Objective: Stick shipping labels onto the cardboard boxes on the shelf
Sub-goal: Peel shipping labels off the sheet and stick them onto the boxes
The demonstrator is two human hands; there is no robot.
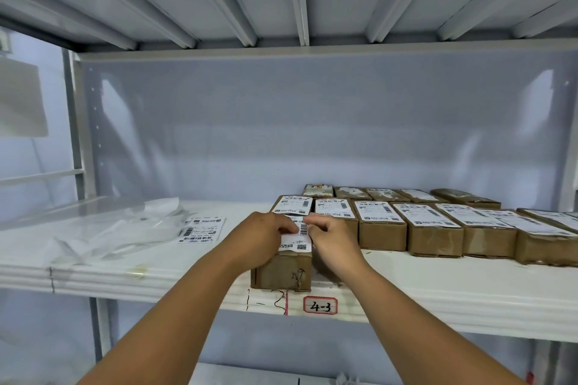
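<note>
Shipping label (pixel 297 242): white, barcode printed, lying on top of the nearest cardboard box (pixel 281 273). Its lower edge reaches the box's front edge. I cannot tell if the upper part is stuck down yet.
Box position: at the front lip of the shelf (pixel 438 291), just above the shelf tag (pixel 319 305) marked 4-3, with a labelled box (pixel 292 205) touching it behind.
Left hand (pixel 266 230): fingers curled onto the label's upper left, apparently pinching it.
Right hand (pixel 331 237): fingertips curled at the label's upper right edge, a narrow pinch by the look of it.
Step, as judged: laying the label flat and squaring it before smoothing.
Risk, skew: if one hand lets go first, the sheet may land crooked or overhang the front edge.
Risk, creases: pressing from both ends at once could trap a bubble or fold across the barcode.
Risk, box: it sits at the lip, so a hard push forward could tip it off.
Neighbours: a row of labelled boxes (pixel 434 228) to the right, with more boxes (pixel 384 194) behind them.
Left of the box: spare labels (pixel 200 230), then crumpled backing sheets (pixel 103 228).
</note>
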